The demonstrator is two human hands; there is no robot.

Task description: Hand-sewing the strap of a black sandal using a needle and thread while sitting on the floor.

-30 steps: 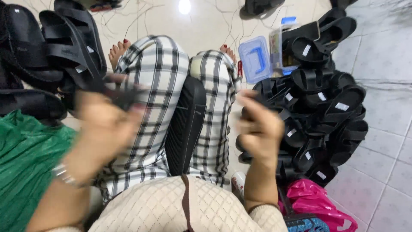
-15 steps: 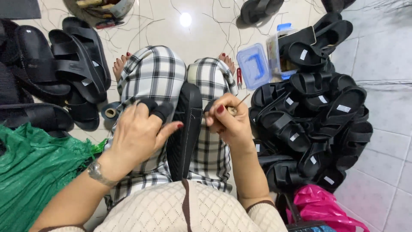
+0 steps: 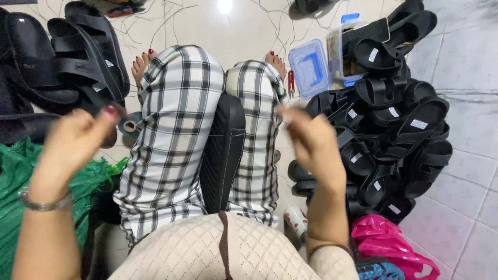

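A black sandal (image 3: 223, 150) stands on edge, clamped between my knees in checked trousers. My left hand (image 3: 72, 145) is raised to the left of the knees with thumb and forefinger pinched together. To the right of the knees my right hand (image 3: 311, 142) is lifted too, its fingers also pinched. Both hands are blurred and away from the sandal. I cannot make out anything between the fingers.
A heap of black sandals (image 3: 389, 129) fills the floor on the right, and more sandals (image 3: 78, 67) lie at the left. A blue plastic box (image 3: 311, 67) and small red snips (image 3: 291, 83) sit by my right foot. Green cloth (image 3: 21, 181), a spool (image 3: 129, 124) and a pink bag (image 3: 384, 241) are close by.
Half a second ago both hands were on the top of the sandal between my knees. They have since pulled apart, left hand to the left, right hand to the right.
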